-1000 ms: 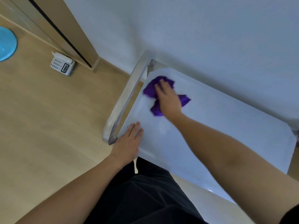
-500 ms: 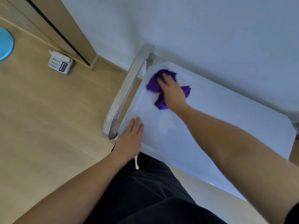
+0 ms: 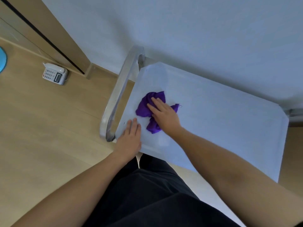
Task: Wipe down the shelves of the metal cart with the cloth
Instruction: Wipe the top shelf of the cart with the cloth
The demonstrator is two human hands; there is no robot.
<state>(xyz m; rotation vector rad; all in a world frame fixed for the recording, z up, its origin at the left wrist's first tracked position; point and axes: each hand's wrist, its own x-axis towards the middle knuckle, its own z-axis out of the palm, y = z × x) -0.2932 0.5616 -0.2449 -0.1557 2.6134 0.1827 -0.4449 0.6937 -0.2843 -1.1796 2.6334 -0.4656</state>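
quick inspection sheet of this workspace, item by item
surface: pale metal top shelf of the cart, bare apart from the cloth and hands
job's things: crumpled purple cloth on the shelf near the curved metal handle
clutter: white desk telephone on the wooden floor; blue round object at the left edge
hands: right hand flat on the cloth; left hand flat on the shelf's near corner
cables: nothing seen
surroundings: white wall, wooden door frame
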